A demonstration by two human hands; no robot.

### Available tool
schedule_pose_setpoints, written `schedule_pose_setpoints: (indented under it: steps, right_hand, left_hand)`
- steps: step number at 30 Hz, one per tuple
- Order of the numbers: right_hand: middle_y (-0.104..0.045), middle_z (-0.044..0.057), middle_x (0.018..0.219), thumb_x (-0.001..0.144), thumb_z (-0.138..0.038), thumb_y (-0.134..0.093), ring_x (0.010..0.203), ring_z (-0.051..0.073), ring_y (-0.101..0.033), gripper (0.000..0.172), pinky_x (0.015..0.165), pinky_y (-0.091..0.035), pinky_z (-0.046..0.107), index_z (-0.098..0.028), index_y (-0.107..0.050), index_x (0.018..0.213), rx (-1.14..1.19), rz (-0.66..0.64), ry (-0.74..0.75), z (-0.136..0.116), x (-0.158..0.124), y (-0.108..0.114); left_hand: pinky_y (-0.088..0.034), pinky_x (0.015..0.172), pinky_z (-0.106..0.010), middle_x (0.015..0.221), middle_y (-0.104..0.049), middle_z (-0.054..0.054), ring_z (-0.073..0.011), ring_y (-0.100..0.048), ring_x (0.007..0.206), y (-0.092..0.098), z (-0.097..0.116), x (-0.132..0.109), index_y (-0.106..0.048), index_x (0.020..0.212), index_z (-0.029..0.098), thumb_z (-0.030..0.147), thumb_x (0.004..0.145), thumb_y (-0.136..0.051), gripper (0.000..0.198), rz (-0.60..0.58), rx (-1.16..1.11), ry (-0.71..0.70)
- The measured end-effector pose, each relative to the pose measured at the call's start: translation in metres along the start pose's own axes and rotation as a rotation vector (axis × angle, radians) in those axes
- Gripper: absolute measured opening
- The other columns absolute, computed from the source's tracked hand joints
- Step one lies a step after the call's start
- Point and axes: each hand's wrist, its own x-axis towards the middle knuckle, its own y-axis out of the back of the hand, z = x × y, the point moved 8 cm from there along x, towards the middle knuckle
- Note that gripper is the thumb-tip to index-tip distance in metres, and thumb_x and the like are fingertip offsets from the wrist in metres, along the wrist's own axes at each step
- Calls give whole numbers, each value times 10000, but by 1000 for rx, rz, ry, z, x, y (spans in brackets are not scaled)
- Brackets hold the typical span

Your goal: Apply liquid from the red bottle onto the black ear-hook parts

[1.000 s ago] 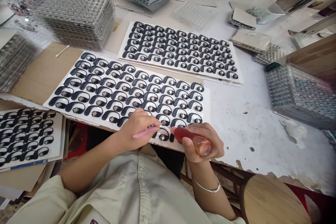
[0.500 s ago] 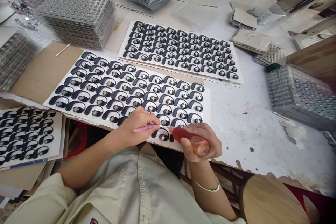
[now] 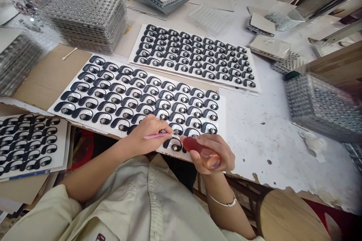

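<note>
My left hand (image 3: pixel 145 135) is closed in a pinch on a slim pink stick (image 3: pixel 155 136), over the near edge of a white sheet (image 3: pixel 222 120). Black hook-shaped pieces (image 3: pixel 105 119) with small shiny round centres lie in rows on this sheet. My right hand (image 3: pixel 224 152) is wrapped round a translucent red-orange bottle (image 3: pixel 202 151), tilted so its narrow end points left to the left fingertips. What lies between the stick's end and the bottle's tip is too small to make out. Both hands cover part of the nearest row.
Behind is a second sheet with rows of black pieces (image 3: pixel 195 55). A tall stack of clear trays (image 3: pixel 85 15) stands at left, near a cotton swab (image 3: pixel 69 54). More trays (image 3: pixel 325 101) sit at right. A round wooden stool (image 3: pixel 288 216) is below the table's worn edge.
My right hand and the bottle have shifted slightly left, bringing the bottle's tip closer to the left fingertips. My left hand stays nearly in place, still pinching the pink stick.
</note>
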Motion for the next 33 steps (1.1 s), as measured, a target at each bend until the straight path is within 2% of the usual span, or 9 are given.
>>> schedule_pose_setpoints:
  steps: [6, 13, 24, 26, 29, 31, 33]
  right_hand:
    - [-633, 19, 680, 717, -285, -708, 573, 158, -604, 298, 473, -522, 286, -146, -610, 961, -52, 0, 59, -4, -3, 0]
    - [-626, 16, 676, 735, -296, -690, 554, 152, -599, 261, 470, -518, 281, -165, -604, 943, -49, -14, 39, -4, 0, -1]
    - [-624, -5, 643, 708, -296, -700, 511, 147, -573, 213, 407, -483, 278, -194, -611, 872, -27, 35, -2, -1, 2, 2]
    - [-630, -10, 645, 714, -310, -697, 496, 145, -561, 190, 396, -464, 282, -209, -623, 857, 11, 100, -86, 5, 4, 7]
    - [-588, -27, 578, 779, -319, -635, 459, 129, -537, 115, 370, -404, 263, -222, -624, 718, 97, 369, -295, 23, 9, 36]
    - [-556, -34, 541, 819, -325, -585, 449, 125, -542, 230, 382, -415, 266, -224, -584, 613, 171, 537, -505, 45, 6, 60]
    - [-586, -31, 571, 815, -379, -585, 487, 158, -595, 265, 477, -518, 331, -231, -552, 597, 294, 553, -801, 76, -3, 74]
  left_hand:
    - [-412, 860, -311, 855, -726, 37, -171, -611, 848, 0, -2, -1, -720, 840, 252, 259, 849, -646, 75, 10, 7, 7]
    - [-407, 863, -306, 846, -725, 45, -159, -615, 828, 0, -2, -1, -718, 838, 248, 245, 845, -652, 66, 12, 12, -7]
    - [-429, 829, -302, 851, -732, 31, -154, -636, 792, 2, 3, -3, -711, 841, 245, 212, 843, -648, 72, 61, 38, -63]
    - [-443, 833, -313, 864, -735, 19, -154, -642, 783, 1, 6, -6, -700, 854, 238, 206, 855, -630, 77, 90, 37, -120]
    - [-443, 925, -365, 919, -742, -14, -149, -667, 775, 8, 16, -20, -662, 860, 208, 168, 867, -603, 72, 254, 38, -298]
    - [-423, 989, -408, 941, -742, -32, -151, -681, 788, 16, 16, -34, -645, 870, 201, 148, 862, -608, 65, 406, 54, -366]
    - [-427, 1005, -432, 939, -742, -37, -154, -688, 798, 22, 9, -46, -641, 886, 205, 140, 850, -628, 75, 517, 75, -358]
